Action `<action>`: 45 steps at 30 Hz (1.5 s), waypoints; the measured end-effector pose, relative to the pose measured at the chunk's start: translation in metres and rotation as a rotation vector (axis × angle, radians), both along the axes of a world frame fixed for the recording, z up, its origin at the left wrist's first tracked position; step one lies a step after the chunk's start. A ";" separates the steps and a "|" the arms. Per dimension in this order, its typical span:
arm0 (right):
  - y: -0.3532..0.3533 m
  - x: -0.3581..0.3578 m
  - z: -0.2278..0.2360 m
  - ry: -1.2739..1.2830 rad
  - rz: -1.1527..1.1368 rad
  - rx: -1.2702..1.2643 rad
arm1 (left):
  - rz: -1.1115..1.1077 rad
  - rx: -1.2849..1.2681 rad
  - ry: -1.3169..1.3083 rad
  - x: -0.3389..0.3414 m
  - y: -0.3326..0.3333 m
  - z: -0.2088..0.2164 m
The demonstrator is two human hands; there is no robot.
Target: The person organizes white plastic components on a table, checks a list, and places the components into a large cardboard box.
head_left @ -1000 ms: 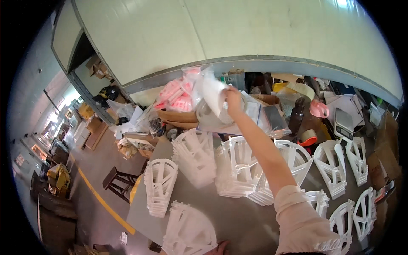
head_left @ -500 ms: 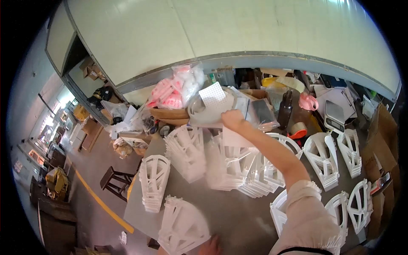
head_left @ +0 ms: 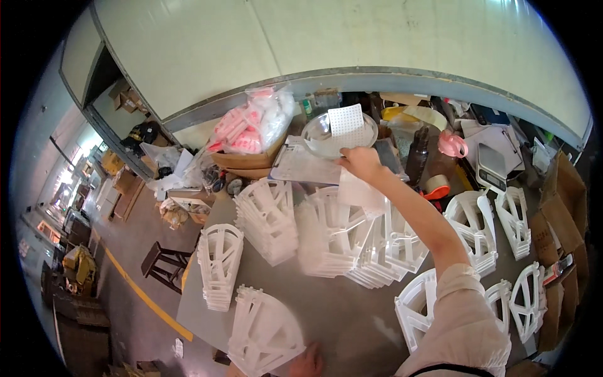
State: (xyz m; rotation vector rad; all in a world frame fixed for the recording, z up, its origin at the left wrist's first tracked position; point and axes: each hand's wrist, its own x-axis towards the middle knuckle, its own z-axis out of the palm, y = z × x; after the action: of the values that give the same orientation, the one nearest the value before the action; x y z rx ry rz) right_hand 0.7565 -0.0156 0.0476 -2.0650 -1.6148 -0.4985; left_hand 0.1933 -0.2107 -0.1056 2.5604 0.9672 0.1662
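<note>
My right hand [head_left: 361, 164] reaches to the back of the table, closed at the near rim of a round, shiny bowl [head_left: 316, 139]. A white dotted sheet [head_left: 347, 120] stands up in the bowl. Below the same hand hangs a whitish, sheet-like piece [head_left: 361, 193], over stacked white fan-shaped plastic frames [head_left: 326, 251]. Whether the fingers also grip that piece is unclear. At the lower edge, my left hand [head_left: 308, 361] shows only in part and blurred, beside a white fan-shaped frame [head_left: 264, 333]; its grip is hidden.
More frame stacks stand at the left [head_left: 220, 267] and right [head_left: 468, 229]. Behind lie a clipboard [head_left: 304, 164], a box of pink-and-white bags [head_left: 248, 129], a dark bottle [head_left: 417, 157], a tape dispenser [head_left: 438, 188] and a scale [head_left: 491, 166]. An open carton [head_left: 559, 220] borders the right.
My right hand has moved back and to the right, with the bowl and whitish piece. The clipboard shows more now. The view has shifted slightly; my left hand stays at the lower edge.
</note>
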 end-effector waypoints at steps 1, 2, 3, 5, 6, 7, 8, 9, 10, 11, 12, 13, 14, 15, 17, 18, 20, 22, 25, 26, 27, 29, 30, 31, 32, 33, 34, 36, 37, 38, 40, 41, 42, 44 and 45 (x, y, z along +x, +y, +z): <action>-0.003 -0.012 -0.001 0.085 0.037 0.037 | 0.006 -0.007 -0.010 -0.001 -0.001 0.000; -0.010 -0.034 0.004 0.171 0.081 0.072 | 0.020 -0.014 -0.020 -0.003 -0.003 0.001; -0.021 -0.054 0.012 0.253 0.117 0.108 | 0.025 -0.021 -0.034 -0.003 -0.004 0.002; -0.050 -0.083 0.025 0.353 0.238 -0.045 | 0.004 0.040 -0.002 -0.004 -0.005 0.005; -0.063 -0.095 0.025 0.402 0.316 -0.051 | -0.009 0.070 0.014 -0.006 -0.006 0.006; -0.077 -0.105 0.024 0.449 0.395 -0.055 | -0.005 0.060 0.005 -0.008 -0.007 0.004; -0.088 -0.113 0.023 0.494 0.474 -0.058 | -0.002 0.052 -0.006 -0.009 -0.006 -0.002; -0.098 -0.119 0.021 0.551 0.475 -0.111 | 0.001 0.043 -0.016 -0.010 -0.005 -0.007; -0.108 -0.124 0.019 0.608 0.476 -0.166 | 0.000 0.024 -0.040 -0.010 -0.003 -0.011; -0.118 -0.127 0.018 0.664 0.476 -0.221 | -0.002 0.005 -0.065 -0.009 -0.002 -0.014; -0.129 -0.129 0.020 0.706 0.471 -0.216 | -0.005 -0.015 -0.089 -0.010 -0.002 -0.015; -0.141 -0.132 0.025 0.746 0.468 -0.211 | -0.009 -0.025 -0.050 -0.009 -0.002 -0.009; -0.152 -0.134 0.030 0.786 0.464 -0.207 | -0.014 -0.035 -0.011 -0.007 -0.001 -0.003; -0.163 -0.136 0.036 0.839 0.484 -0.195 | -0.007 -0.045 0.027 -0.008 -0.003 0.004; -0.189 -0.138 0.057 0.913 0.453 -0.240 | -0.072 0.018 0.069 -0.013 0.000 0.007; -0.205 -0.140 0.068 0.947 0.428 -0.258 | -0.095 0.020 0.069 -0.013 0.002 0.004; -0.229 -0.152 0.088 1.023 0.358 -0.358 | -0.091 -0.013 0.063 -0.018 0.003 -0.001; -0.252 -0.162 0.090 1.141 0.343 -0.444 | -0.080 -0.068 0.028 -0.022 0.004 -0.005; -0.277 -0.203 0.105 1.163 0.275 -0.517 | -0.058 -0.159 0.035 -0.023 0.009 -0.005; -0.286 -0.216 0.102 1.179 0.237 -0.513 | -0.067 -0.177 0.027 -0.020 0.011 -0.001; -0.292 -0.228 0.099 1.194 0.280 -0.492 | -0.076 -0.194 0.020 -0.015 0.014 0.004; -0.297 -0.264 0.091 1.301 0.219 -0.450 | -0.085 -0.223 -0.013 -0.015 0.017 0.008; -0.298 -0.277 0.075 1.390 0.229 -0.419 | -0.089 -0.241 -0.041 -0.018 0.018 0.009; -0.300 -0.291 0.059 1.385 0.220 -0.419 | -0.108 -0.266 -0.073 -0.018 0.019 0.007; -0.298 -0.305 0.047 1.412 0.229 -0.428 | -0.111 -0.304 -0.121 -0.019 0.020 0.001; -0.296 -0.320 0.038 1.440 0.239 -0.435 | -0.114 -0.343 -0.169 -0.020 0.022 -0.009; -0.295 -0.336 0.029 1.469 0.234 -0.444 | -0.124 -0.393 -0.217 -0.020 0.020 -0.015; -0.292 -0.364 0.006 1.486 0.219 -0.370 | -0.131 -0.717 -0.475 -0.012 0.011 -0.006; -0.290 -0.376 -0.001 1.489 0.213 -0.341 | -0.125 -0.883 -0.608 -0.007 0.007 0.005; -0.290 -0.388 -0.007 1.500 0.214 -0.299 | -0.191 -0.901 -0.565 -0.005 0.003 0.027; -0.291 -0.406 -0.015 1.524 0.230 -0.213 | -0.317 -0.923 -0.476 -0.007 -0.008 0.074; -0.297 -0.408 -0.016 1.556 0.223 -0.281 | -0.192 -0.908 -0.516 -0.010 -0.021 0.057; -0.300 -0.410 -0.020 1.560 0.252 -0.214 | -0.099 -0.915 -0.510 -0.009 -0.021 0.053; -0.308 -0.418 -0.022 1.564 0.306 -0.087 | 0.093 -0.931 -0.491 -0.009 -0.024 0.046; -0.314 -0.416 -0.011 1.520 0.280 -0.106 | 0.176 -1.101 -0.696 -0.007 -0.024 0.020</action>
State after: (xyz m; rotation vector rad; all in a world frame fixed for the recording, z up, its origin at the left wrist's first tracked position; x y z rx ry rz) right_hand 0.3406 -0.3295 0.0362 -1.4133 -0.8573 1.0480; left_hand 0.1862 -0.2352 -0.0854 1.2659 0.6928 0.4014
